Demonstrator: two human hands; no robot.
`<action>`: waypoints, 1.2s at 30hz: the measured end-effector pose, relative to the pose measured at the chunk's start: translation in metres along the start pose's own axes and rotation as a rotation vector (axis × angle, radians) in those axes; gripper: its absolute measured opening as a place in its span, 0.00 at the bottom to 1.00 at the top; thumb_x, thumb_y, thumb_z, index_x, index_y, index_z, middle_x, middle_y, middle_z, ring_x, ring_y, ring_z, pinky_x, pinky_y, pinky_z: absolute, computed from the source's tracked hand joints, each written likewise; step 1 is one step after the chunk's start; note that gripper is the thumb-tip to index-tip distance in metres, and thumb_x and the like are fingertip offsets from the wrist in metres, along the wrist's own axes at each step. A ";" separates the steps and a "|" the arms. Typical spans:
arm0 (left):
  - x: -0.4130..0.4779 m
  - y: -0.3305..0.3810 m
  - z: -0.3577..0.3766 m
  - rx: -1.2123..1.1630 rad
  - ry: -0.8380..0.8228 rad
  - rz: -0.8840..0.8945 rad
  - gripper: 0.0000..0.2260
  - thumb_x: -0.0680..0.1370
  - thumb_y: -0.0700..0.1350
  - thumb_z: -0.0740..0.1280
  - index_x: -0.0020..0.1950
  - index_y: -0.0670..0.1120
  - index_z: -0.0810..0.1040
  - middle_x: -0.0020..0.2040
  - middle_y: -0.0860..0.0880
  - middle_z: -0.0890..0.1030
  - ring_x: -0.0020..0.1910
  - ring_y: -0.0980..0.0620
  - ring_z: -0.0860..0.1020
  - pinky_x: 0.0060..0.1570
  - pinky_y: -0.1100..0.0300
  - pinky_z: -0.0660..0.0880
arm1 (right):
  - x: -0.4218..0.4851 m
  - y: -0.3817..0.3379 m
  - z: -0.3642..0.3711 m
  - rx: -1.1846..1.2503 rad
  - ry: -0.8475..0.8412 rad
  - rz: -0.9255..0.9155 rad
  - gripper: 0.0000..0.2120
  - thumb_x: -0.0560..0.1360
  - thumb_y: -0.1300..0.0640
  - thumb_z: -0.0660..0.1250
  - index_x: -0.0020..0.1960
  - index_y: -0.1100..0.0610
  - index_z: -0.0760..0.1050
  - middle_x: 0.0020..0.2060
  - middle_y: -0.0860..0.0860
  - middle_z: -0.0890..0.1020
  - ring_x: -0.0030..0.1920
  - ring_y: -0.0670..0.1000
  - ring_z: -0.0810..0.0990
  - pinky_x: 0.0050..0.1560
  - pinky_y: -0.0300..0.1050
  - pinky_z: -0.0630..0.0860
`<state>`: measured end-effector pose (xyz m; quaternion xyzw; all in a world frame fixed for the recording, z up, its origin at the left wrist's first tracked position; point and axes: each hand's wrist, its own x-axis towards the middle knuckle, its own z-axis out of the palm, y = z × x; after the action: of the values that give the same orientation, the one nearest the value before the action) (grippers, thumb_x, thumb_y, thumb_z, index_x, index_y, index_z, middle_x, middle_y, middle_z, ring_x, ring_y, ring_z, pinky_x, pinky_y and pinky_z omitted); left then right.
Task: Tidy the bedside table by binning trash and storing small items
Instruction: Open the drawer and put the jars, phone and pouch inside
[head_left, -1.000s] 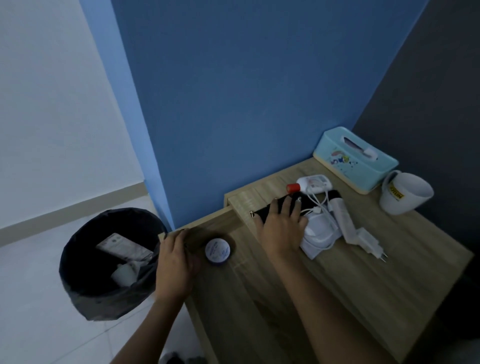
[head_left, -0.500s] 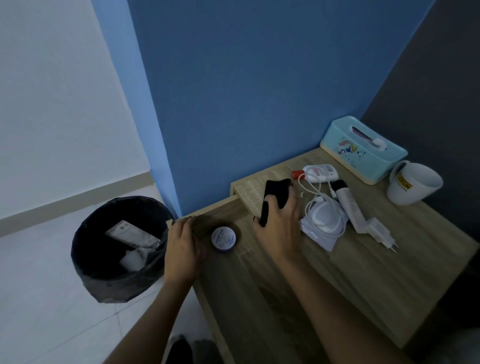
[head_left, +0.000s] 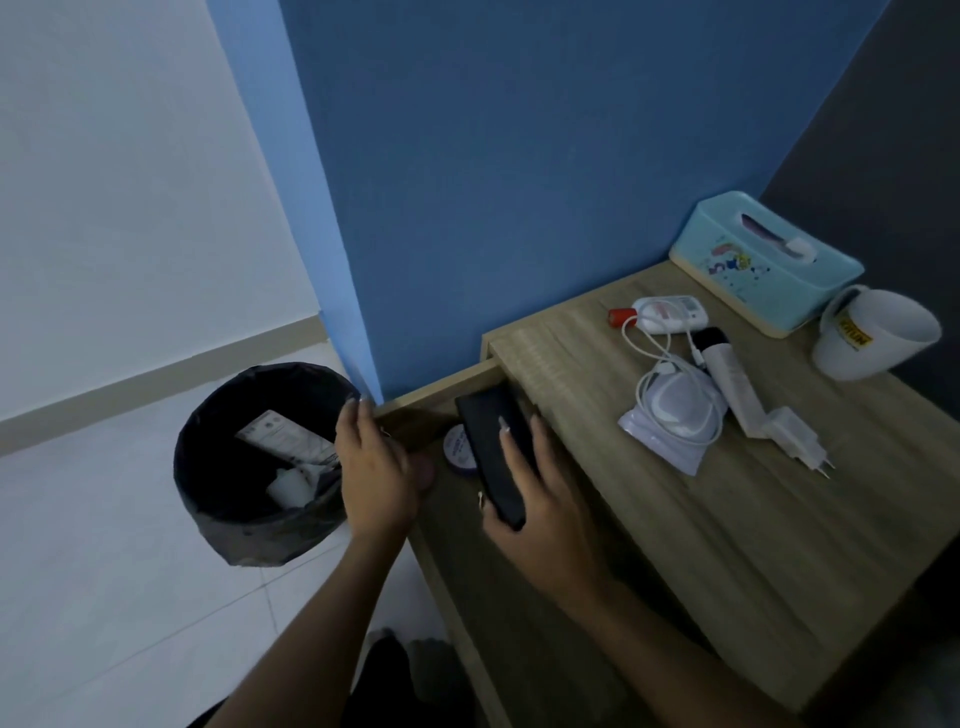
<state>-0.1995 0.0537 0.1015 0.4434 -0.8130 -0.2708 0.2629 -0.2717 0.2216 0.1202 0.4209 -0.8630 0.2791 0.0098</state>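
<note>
My right hand (head_left: 540, 499) grips a flat black case (head_left: 491, 452) and holds it over the open drawer (head_left: 441, 389) of the wooden bedside table (head_left: 727, 519). A small round tin (head_left: 457, 448) with a pale lid lies in the drawer, partly hidden under the case. My left hand (head_left: 376, 467) rests on the drawer's left front edge, fingers curled over it. On the tabletop lie a coiled white cable on a white pouch (head_left: 672, 410), a white tube with a black cap (head_left: 727, 374), a white charger plug (head_left: 797, 439) and a white bottle with a red cap (head_left: 667, 314).
A bin lined with a black bag (head_left: 260, 467) stands on the floor left of the table, with white wrappers inside. A turquoise tissue box (head_left: 763, 260) and a white mug (head_left: 878, 332) stand at the table's back right. Blue wall behind.
My right hand lifted the black case off the tabletop and carried it left and down over the open drawer. My left hand stayed on the drawer's edge.
</note>
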 end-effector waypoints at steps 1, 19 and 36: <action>0.000 0.000 0.001 -0.001 -0.007 -0.012 0.24 0.79 0.37 0.57 0.75 0.38 0.58 0.76 0.40 0.58 0.75 0.44 0.57 0.69 0.61 0.54 | -0.010 0.000 0.008 0.013 -0.084 0.002 0.36 0.73 0.41 0.59 0.77 0.46 0.50 0.78 0.54 0.50 0.74 0.55 0.63 0.65 0.52 0.73; -0.001 -0.009 0.010 -0.022 0.000 -0.072 0.23 0.79 0.36 0.54 0.75 0.36 0.59 0.77 0.39 0.58 0.76 0.44 0.58 0.71 0.59 0.56 | -0.064 0.027 0.107 -0.124 -0.528 0.020 0.35 0.80 0.42 0.51 0.77 0.54 0.37 0.74 0.52 0.35 0.74 0.53 0.35 0.72 0.53 0.39; -0.001 -0.013 0.008 0.008 -0.032 -0.063 0.23 0.80 0.36 0.54 0.75 0.35 0.57 0.76 0.37 0.58 0.76 0.42 0.58 0.72 0.53 0.57 | -0.022 -0.007 0.008 0.127 0.110 0.159 0.22 0.76 0.44 0.57 0.66 0.50 0.71 0.61 0.48 0.77 0.62 0.45 0.73 0.62 0.45 0.73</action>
<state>-0.1972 0.0503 0.0866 0.4654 -0.8037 -0.2829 0.2396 -0.2507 0.2298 0.1120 0.3351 -0.8724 0.3557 0.0084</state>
